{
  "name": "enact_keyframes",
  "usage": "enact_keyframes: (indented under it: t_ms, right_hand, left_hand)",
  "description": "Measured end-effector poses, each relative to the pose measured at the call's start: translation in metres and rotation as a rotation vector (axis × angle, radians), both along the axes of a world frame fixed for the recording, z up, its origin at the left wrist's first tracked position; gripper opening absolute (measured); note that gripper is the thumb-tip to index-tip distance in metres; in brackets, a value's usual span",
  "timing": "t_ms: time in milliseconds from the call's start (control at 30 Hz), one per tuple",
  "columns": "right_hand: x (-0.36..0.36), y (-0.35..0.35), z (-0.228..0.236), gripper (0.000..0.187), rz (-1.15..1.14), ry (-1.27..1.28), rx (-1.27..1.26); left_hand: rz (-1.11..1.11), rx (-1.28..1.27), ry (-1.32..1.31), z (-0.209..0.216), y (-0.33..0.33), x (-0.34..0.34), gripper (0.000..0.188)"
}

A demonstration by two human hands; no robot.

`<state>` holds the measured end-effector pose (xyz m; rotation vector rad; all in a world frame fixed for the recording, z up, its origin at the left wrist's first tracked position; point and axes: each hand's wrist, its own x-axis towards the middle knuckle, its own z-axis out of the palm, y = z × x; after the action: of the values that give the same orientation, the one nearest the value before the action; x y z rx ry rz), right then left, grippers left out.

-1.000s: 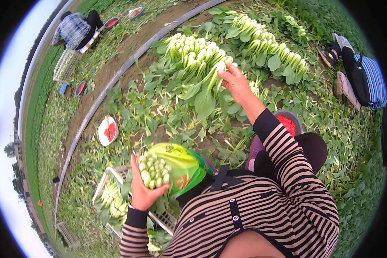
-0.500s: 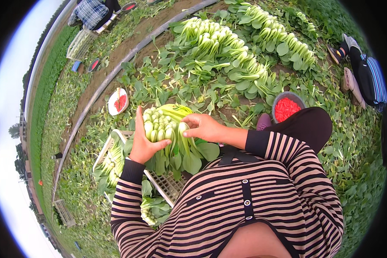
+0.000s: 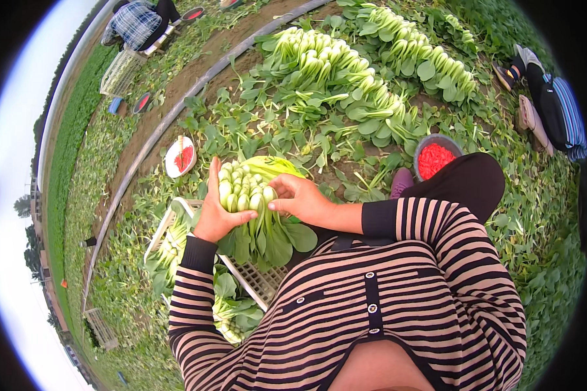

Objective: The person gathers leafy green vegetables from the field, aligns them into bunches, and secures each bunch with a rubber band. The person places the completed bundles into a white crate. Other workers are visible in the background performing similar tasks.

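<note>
A bundle of bok choy (image 3: 243, 192), pale stem bases turned up and leaves hanging down, is gathered between my two hands. Around its left side wraps my left hand (image 3: 216, 212), thumb laid across the front of the stems. My right hand (image 3: 303, 199) closes on the bundle's right edge, with thumb and fingertips against one pale base. Below the bundle stands a cream plastic crate (image 3: 251, 283), partly hidden by leaves, and more bok choy (image 3: 171, 244) lies at its left.
Long rows of cut bok choy (image 3: 336, 58) lie ahead. A grey bucket of red strips (image 3: 436, 159) sits by my right knee; a white dish (image 3: 179, 156) with red strips lies ahead left. A dark hose (image 3: 156, 127) crosses the field. Other people (image 3: 137, 26) work at far left and right.
My right hand has moved left, pressing the outer bok choy in against the bundle. My left hand keeps its hold.
</note>
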<state>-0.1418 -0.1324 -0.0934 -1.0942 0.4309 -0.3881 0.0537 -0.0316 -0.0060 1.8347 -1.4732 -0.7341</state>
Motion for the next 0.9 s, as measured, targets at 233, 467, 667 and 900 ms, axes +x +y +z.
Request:
enact_keyframes:
  t_ms: [233, 467, 667, 900]
  right_hand:
    - [0.000, 0.010, 0.002, 0.044, -0.044, -0.004, 0.061]
    - [0.014, -0.001, 0.005, 0.047, 0.040, 0.024, 0.238]
    - [0.015, -0.015, 0.001, 0.056, 0.013, -0.013, -0.211]
    - [0.006, -0.029, 0.027, 0.078, 0.182, 0.123, 0.060]
  left_hand:
    - [-0.017, 0.068, 0.251, 0.004, -0.005, 0.000, 0.135]
    - [-0.072, 0.116, 0.304, 0.008, -0.010, 0.013, 0.128]
    - [-0.106, 0.120, 0.340, 0.015, -0.016, 0.011, 0.120]
    - [-0.120, 0.120, 0.382, 0.011, -0.020, 0.014, 0.118]
